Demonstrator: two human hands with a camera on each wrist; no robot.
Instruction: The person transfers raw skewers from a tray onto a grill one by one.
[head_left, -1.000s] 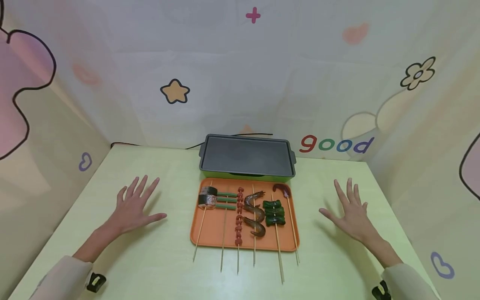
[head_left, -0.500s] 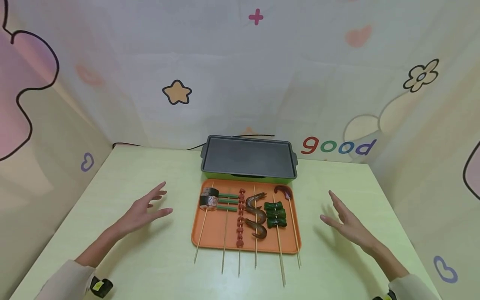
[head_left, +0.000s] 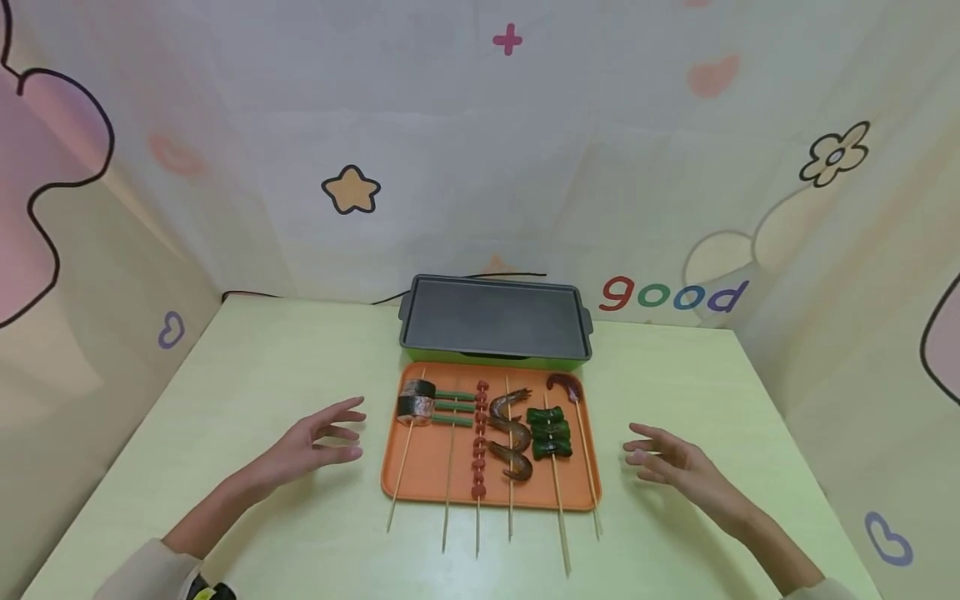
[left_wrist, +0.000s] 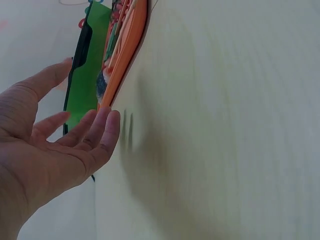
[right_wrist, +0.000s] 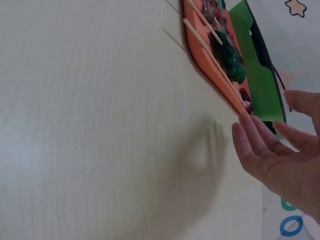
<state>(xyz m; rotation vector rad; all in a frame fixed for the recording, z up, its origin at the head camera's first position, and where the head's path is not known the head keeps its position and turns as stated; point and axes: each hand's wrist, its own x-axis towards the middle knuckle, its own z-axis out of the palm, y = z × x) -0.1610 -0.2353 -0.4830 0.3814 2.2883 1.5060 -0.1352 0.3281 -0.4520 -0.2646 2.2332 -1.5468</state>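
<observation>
An orange tray (head_left: 420, 471) lies mid-table with several skewers across it, their sticks jutting past its near rim. From left to right they carry dark-skinned white rolls (head_left: 416, 406), green stalks (head_left: 453, 407), small red pieces (head_left: 478, 454), curled shrimp (head_left: 513, 433), dark green bundles (head_left: 550, 433) and a reddish-brown curled piece (head_left: 564, 385). My left hand (head_left: 311, 450) hovers left of the tray, fingers relaxed, holding nothing. On the other side my right hand (head_left: 690, 475) hovers with loosely bent fingers, also holding nothing. Both wrist views show bare palms apart from the tray.
Directly behind the tray stands a green electric griddle with a flat dark grey plate (head_left: 495, 317). A black cord (head_left: 390, 297) runs behind it along the table's back edge. Printed curtains (head_left: 480, 167) enclose the pale table (head_left: 300, 533) at the back and sides.
Both hands have moved inward toward the tray and turned from spread, palm-down to palms facing inward. Their fingers have drawn together and relaxed. The tray, skewers and griddle stay put.
</observation>
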